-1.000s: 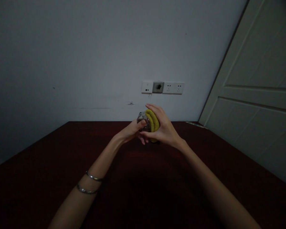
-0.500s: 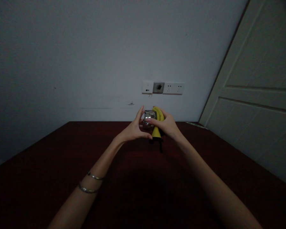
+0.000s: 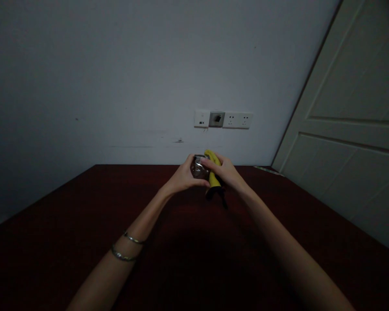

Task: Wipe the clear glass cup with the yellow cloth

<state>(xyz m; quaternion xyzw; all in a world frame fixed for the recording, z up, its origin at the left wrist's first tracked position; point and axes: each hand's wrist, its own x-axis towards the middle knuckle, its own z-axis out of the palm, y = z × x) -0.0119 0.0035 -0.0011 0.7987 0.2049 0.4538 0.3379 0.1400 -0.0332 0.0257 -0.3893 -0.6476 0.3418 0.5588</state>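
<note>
Both arms reach forward over a dark red table (image 3: 84,224). My left hand (image 3: 181,179) is closed around a small clear glass (image 3: 200,168) held above the far part of the table. My right hand (image 3: 227,172) grips a folded yellow cloth (image 3: 213,166) and presses it against the right side of the glass, its fingers wrapped over the cloth. A dark end of the cloth hangs below my right hand. Two thin bangles (image 3: 128,248) circle my left forearm.
A pale wall stands behind the table with a row of white sockets and a grey switch (image 3: 223,119). A white panelled door (image 3: 353,129) leans in on the right. A thin pale strip (image 3: 267,170) lies at the table's far right corner.
My left hand went from open fingers half a second ago to closed round the glass. The yellow cloth has turned and slid lower along the glass, and both hands dropped slightly.
</note>
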